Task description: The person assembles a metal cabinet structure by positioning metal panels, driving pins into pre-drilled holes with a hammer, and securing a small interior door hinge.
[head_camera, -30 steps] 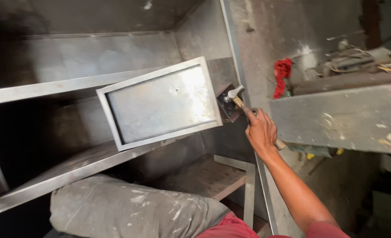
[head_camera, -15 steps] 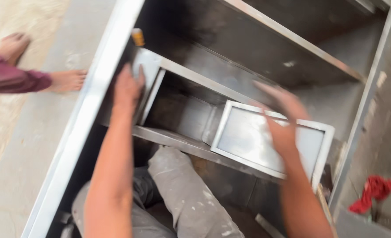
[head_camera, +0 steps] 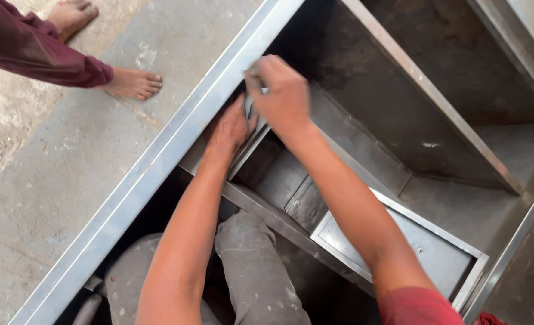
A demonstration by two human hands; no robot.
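I am looking down into a grey steel cabinet (head_camera: 158, 162) with slanted shelves (head_camera: 435, 108). My left hand (head_camera: 229, 129) lies flat against the left end of a steel inner box (head_camera: 399, 241), close under the cabinet's front rail. Just above it, my right hand (head_camera: 283, 95) is closed around a small object (head_camera: 253, 73) whose pale tip shows; the fingers hide the rest of it. The two hands almost touch. My arms cross over the box's open framed face.
Another person's bare feet (head_camera: 134, 83) and maroon trouser leg (head_camera: 38, 51) stand on the concrete floor (head_camera: 50, 192) at the upper left. My knees in dusty grey trousers (head_camera: 255, 271) are inside the cabinet. A red rag (head_camera: 489, 318) shows at the bottom right.
The view swung from the cabinet's right side to its left end. My right hand left the hammer's spot, crossed over open, and has now closed on something beside my left hand.
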